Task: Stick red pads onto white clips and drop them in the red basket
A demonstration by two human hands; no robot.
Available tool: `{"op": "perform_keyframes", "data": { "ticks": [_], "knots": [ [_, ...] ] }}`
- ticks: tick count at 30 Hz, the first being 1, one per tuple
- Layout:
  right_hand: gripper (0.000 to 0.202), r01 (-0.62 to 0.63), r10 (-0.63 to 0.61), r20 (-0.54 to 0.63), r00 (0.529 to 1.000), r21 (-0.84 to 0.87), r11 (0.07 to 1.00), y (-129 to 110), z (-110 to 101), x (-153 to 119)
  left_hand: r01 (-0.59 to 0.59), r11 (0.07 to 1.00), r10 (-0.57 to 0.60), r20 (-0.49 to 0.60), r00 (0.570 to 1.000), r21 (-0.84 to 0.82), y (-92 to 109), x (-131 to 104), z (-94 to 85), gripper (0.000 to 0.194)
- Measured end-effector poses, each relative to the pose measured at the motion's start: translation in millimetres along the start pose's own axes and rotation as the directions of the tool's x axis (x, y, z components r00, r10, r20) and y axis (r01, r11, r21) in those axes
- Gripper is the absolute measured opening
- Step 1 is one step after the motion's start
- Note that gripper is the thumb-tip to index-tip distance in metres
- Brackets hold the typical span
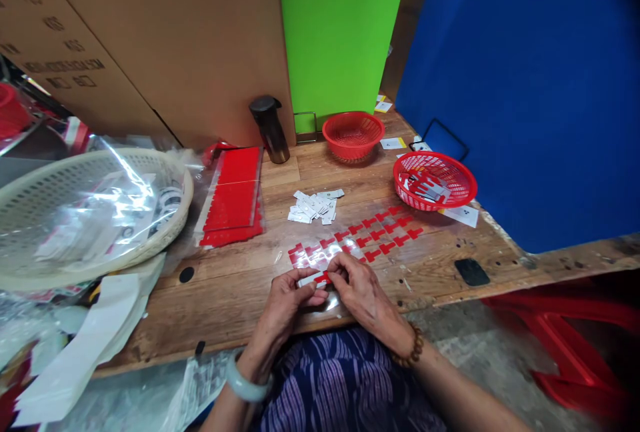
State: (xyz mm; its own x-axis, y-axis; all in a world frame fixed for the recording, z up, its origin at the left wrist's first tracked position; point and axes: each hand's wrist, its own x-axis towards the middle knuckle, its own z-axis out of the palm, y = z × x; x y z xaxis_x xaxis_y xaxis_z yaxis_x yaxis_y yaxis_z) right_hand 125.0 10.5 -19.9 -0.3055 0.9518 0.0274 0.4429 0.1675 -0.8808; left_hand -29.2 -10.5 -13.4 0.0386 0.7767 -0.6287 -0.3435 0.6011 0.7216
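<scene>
My left hand (295, 295) pinches a small white label strip (311, 279) near the table's front edge. Against the strip's right end, my right hand (357, 285) closes its fingertips on a small red piece (324, 277). Just beyond my hands lies a clear sheet with rows of red T-shaped pieces (367, 241), its near left part partly hidden by my fingers. A loose pile of white labels (316, 206) rests behind the sheet. The red basket (463, 182) at the right holds red and white pieces.
A red basket (353, 135) and a dark bottle (271, 131) stand at the back. Red sheets (234, 193) lie left of the labels. A large cream basket (187, 209) with plastic-wrapped items fills the left. Green (340, 32) and blue panels (525, 99) rise behind.
</scene>
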Motion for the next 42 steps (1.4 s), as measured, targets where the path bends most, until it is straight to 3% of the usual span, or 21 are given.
{"op": "perform_keyframes", "data": {
  "ticks": [13,26,31,35,38,42],
  "knots": [
    [0.011,0.023,-0.025,-0.017,1.0,-0.13,0.991,-10.3,-1.3,-1.3,-0.005,1.0,0.005,-0.021,1.0,0.004,1.4,-2.9,0.6,0.041],
    [0.008,0.064,-0.073,-0.043,0.996,-0.177,0.982,2.0,1.3,-1.3,0.0,1.0,0.0,-0.028,1.0,-0.001,0.7,-0.9,1.4,0.033],
    [0.035,0.029,-0.038,-0.161,0.986,-0.055,0.998,10.7,-8.8,7.3,0.033,0.999,-0.035,-0.033,0.999,-0.039,-0.8,1.7,0.1,0.029],
    [0.016,-0.107,0.111,-0.016,0.994,0.145,0.984,10.2,-18.1,11.9,0.046,0.997,-0.048,-0.028,0.998,-0.054,0.9,1.8,0.9,0.03],
    [0.025,-0.182,0.15,0.137,0.979,0.26,0.948,6.7,-17.5,10.2,0.05,0.998,-0.051,-0.036,0.998,-0.039,3.7,-0.3,4.3,0.029],
    [0.026,-0.24,0.157,0.246,0.956,0.358,0.902,5.9,-10.8,9.5,0.03,0.999,-0.031,-0.021,0.999,-0.019,4.6,-2.8,6.9,0.032]
  ]
}}
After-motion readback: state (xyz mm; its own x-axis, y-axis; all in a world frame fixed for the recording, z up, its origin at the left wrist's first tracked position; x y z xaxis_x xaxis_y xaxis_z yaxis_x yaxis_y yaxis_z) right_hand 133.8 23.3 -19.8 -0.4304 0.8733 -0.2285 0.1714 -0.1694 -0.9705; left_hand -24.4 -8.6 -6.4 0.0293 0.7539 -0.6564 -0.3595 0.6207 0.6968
